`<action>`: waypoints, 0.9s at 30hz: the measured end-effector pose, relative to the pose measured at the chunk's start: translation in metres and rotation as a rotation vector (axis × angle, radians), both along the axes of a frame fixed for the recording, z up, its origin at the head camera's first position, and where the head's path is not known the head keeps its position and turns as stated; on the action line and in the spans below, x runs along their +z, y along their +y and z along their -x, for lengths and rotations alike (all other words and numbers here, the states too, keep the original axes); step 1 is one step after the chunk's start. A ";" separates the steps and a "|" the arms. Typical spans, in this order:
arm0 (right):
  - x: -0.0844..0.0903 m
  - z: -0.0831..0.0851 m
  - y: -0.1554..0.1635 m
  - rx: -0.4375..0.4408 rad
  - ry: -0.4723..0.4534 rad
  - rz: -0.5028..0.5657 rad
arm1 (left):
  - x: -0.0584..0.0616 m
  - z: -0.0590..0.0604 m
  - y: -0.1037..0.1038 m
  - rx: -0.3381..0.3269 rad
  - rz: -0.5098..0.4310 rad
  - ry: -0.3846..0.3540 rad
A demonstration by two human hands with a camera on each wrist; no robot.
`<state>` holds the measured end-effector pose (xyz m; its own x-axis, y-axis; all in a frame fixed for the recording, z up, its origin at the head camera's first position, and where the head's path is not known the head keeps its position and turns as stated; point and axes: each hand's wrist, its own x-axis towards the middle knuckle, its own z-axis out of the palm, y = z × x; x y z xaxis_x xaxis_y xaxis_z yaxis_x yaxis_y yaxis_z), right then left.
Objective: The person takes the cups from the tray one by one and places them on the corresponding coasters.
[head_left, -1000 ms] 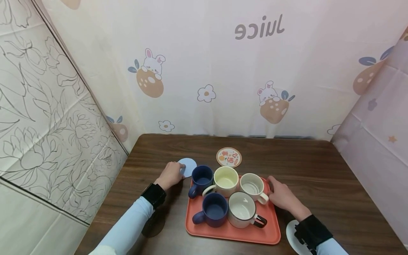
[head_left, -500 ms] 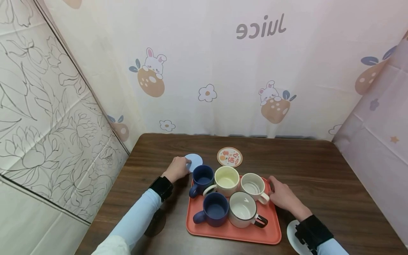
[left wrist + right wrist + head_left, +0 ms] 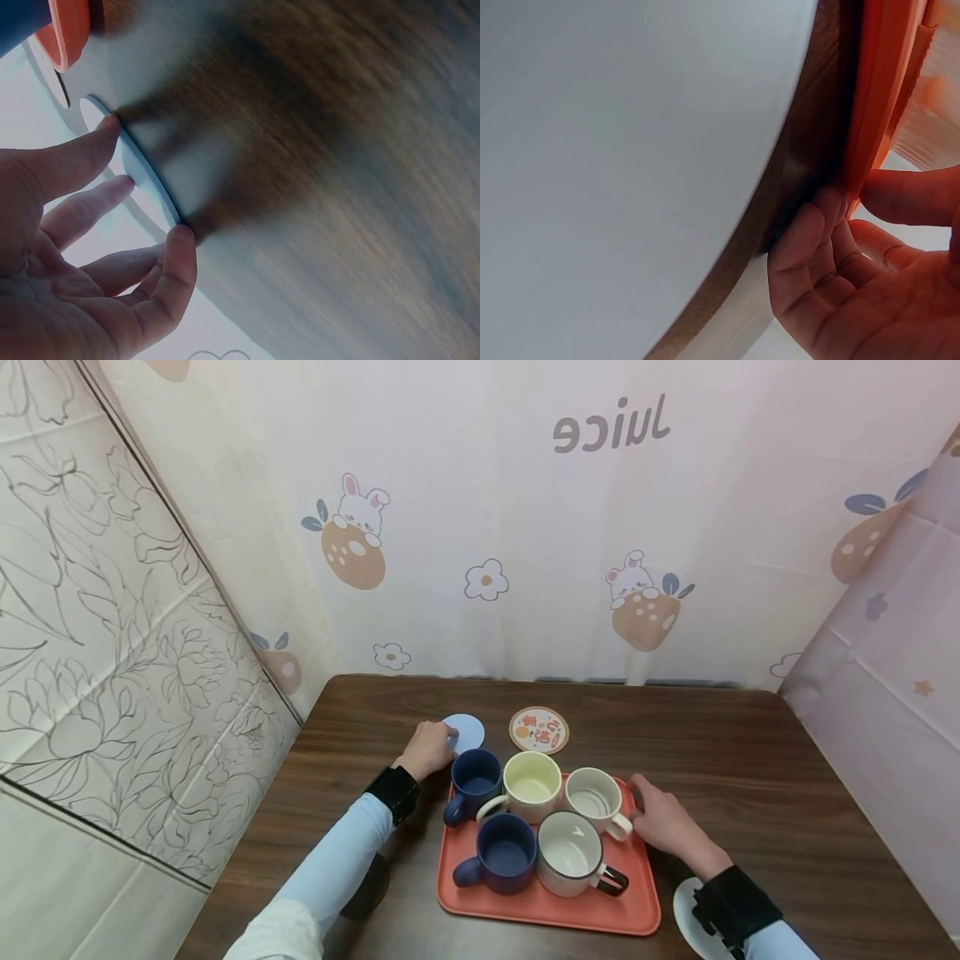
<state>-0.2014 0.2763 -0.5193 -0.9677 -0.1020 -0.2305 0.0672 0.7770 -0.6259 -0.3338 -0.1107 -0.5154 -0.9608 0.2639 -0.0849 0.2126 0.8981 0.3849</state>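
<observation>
With thumb and fingertips, my left hand (image 3: 427, 748) grips the edge of a pale round coaster (image 3: 469, 732), just behind the tray's far left corner. In the left wrist view the thumb and fingers spread along the rim of that coaster (image 3: 146, 180), low over the tabletop. At the right side of the orange-red tray (image 3: 637, 912), my right hand (image 3: 663, 817) pinches the rim between thumb and fingers. On the tray stand two dark blue mugs (image 3: 506, 853), a pale yellow mug (image 3: 532, 787), a cream mug (image 3: 592, 797) and a white mug with black handle (image 3: 570, 856).
A round coaster with orange print (image 3: 539, 729) lies behind the tray. Another white disc (image 3: 693, 914) lies beside my right wrist, partly hidden by it. A dark round shape (image 3: 369, 887) shows beside my left forearm. The wooden table (image 3: 750, 760) meets a printed curtain (image 3: 555, 527) at the back.
My left hand has moved the pale coaster to the right and away from me, toward the printed coaster. The right hand, tray and mugs have stayed where they were.
</observation>
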 end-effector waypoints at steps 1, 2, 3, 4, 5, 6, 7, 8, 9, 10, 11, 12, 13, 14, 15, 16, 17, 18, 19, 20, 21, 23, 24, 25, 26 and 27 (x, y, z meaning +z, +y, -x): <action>0.000 0.000 0.000 0.000 -0.002 0.001 | 0.000 0.000 0.001 0.002 -0.001 -0.006; 0.000 0.000 0.000 0.002 -0.002 0.003 | 0.000 0.001 0.001 0.004 0.000 -0.010; -0.001 0.000 0.000 0.002 -0.003 0.004 | 0.000 0.001 0.002 0.003 0.003 -0.010; -0.001 0.000 0.000 0.002 -0.003 0.006 | 0.000 0.002 0.002 0.002 0.008 -0.009; -0.001 0.000 -0.001 0.001 -0.002 0.008 | 0.000 0.003 0.003 -0.001 0.012 -0.007; -0.001 0.000 -0.001 0.000 -0.003 0.012 | 0.000 0.004 0.003 -0.002 0.014 -0.005; 0.000 0.000 -0.001 0.002 -0.002 0.014 | 0.000 0.005 0.004 -0.004 0.015 -0.003; 0.000 0.000 -0.001 0.001 0.000 0.014 | 0.001 0.006 0.004 -0.005 0.013 -0.001; 0.000 0.000 -0.001 0.000 0.001 0.013 | 0.001 0.008 0.005 -0.009 0.012 0.000; 0.000 0.000 -0.001 -0.002 0.003 0.013 | 0.001 0.009 0.005 -0.012 0.011 0.000; 0.000 0.000 -0.001 -0.003 0.004 0.012 | 0.000 0.010 0.006 -0.014 0.008 -0.002; -0.001 0.000 -0.001 -0.003 0.006 0.009 | 0.000 0.011 0.006 -0.015 0.008 -0.002; -0.001 0.001 -0.001 -0.002 0.006 0.007 | 0.000 0.011 0.007 -0.018 0.011 0.000; -0.001 0.001 -0.001 -0.001 0.005 0.006 | -0.001 0.012 0.007 -0.018 0.012 0.000; -0.002 0.001 -0.001 0.001 0.004 0.006 | -0.001 0.012 0.008 -0.020 0.015 0.000; -0.002 0.001 -0.001 0.003 0.003 0.007 | -0.002 0.012 0.008 -0.018 0.015 -0.001; -0.002 0.001 -0.001 0.003 0.002 0.008 | -0.002 0.013 0.008 -0.016 0.016 -0.002; -0.003 0.001 -0.001 0.004 0.001 0.009 | -0.003 0.013 0.008 -0.016 0.017 -0.003; -0.003 0.001 -0.001 0.004 -0.001 0.010 | -0.004 0.014 0.009 -0.016 0.019 -0.004; -0.003 0.001 0.000 0.003 -0.002 0.011 | -0.004 0.015 0.009 -0.015 0.018 -0.006; -0.003 0.001 0.000 0.000 -0.003 0.012 | -0.005 0.015 0.010 -0.017 0.020 -0.003; -0.002 0.001 0.000 -0.006 -0.003 0.012 | -0.006 0.017 0.011 -0.023 0.026 0.007; -0.002 0.001 0.001 -0.006 -0.004 0.011 | -0.006 0.018 0.011 -0.026 0.026 0.012; -0.002 0.001 0.001 -0.007 -0.004 0.010 | -0.006 0.018 0.011 -0.029 0.025 0.017; -0.001 0.001 0.001 -0.008 -0.005 0.010 | -0.006 0.018 0.012 -0.031 0.023 0.021; -0.001 0.001 0.001 -0.009 -0.006 0.010 | -0.006 0.019 0.012 -0.033 0.026 0.025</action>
